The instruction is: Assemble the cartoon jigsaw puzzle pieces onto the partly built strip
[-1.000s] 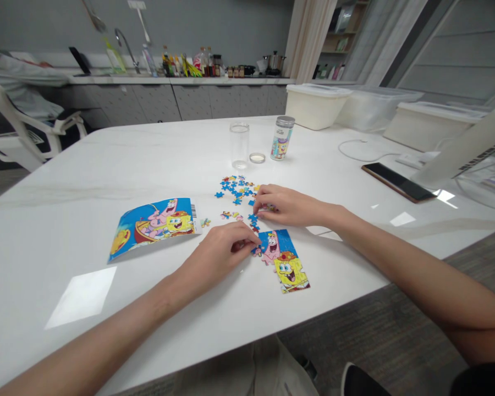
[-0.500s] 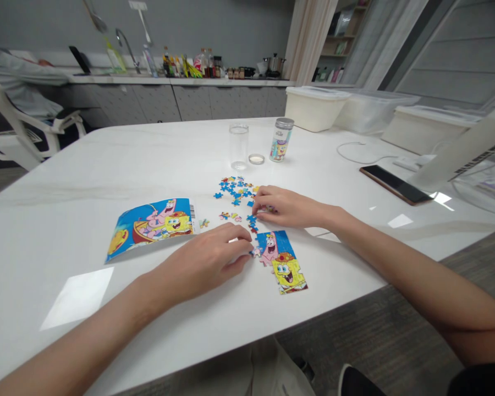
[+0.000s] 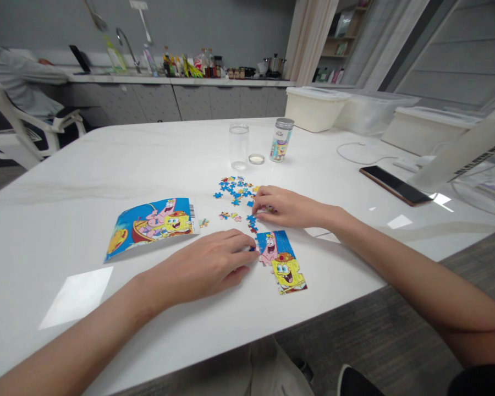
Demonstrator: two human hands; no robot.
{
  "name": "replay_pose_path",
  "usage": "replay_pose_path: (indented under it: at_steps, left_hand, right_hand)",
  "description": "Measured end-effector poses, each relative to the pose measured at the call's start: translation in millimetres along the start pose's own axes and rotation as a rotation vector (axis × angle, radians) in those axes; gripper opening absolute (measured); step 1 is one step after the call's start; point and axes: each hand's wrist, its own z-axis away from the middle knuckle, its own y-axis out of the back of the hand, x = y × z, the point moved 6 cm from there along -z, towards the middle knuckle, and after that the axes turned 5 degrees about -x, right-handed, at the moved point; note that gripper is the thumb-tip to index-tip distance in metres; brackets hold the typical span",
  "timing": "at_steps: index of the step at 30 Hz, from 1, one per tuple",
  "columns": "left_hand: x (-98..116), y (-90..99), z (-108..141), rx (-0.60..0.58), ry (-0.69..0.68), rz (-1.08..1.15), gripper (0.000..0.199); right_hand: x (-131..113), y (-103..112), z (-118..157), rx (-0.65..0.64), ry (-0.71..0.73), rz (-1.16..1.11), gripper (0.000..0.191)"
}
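A partly joined cartoon puzzle [image 3: 286,264] lies near the table's front edge. At its upper left side, my left hand [image 3: 218,261] has its fingertips together on a small piece, mostly hidden under them. My right hand [image 3: 282,206] rests above the puzzle, fingers curled at the loose blue pieces [image 3: 251,220]; whether it grips one is hidden. Several more loose pieces [image 3: 236,190] are scattered beyond the hands. To the left, a curved picture sheet [image 3: 152,225] shows the same cartoon figures.
A clear jar [image 3: 238,146], its lid [image 3: 256,159] and a labelled jar [image 3: 281,140] stand behind the pieces. At right are a phone [image 3: 396,185], a cable and storage boxes [image 3: 315,109]. A person's sleeve [image 3: 20,69] shows at far left.
My left hand has shifted slightly down and right, its fingertips now closed over the small piece at the puzzle's left edge. My right hand has stayed in place.
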Motion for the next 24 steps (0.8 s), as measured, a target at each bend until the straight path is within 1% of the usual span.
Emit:
replay_pose_path:
  at_steps: [19,24]
  left_hand:
    - [-1.0,-2.0,0.5,0.004,0.018,0.003,0.021]
    - [0.6,0.5,-0.3,0.01,0.015,0.004,0.021]
  right_hand:
    - [0.5,0.1,0.2,-0.004,-0.001,-0.004,0.014]
    - [1.9,-0.1,0.7,-0.003,0.001,0.0,0.013]
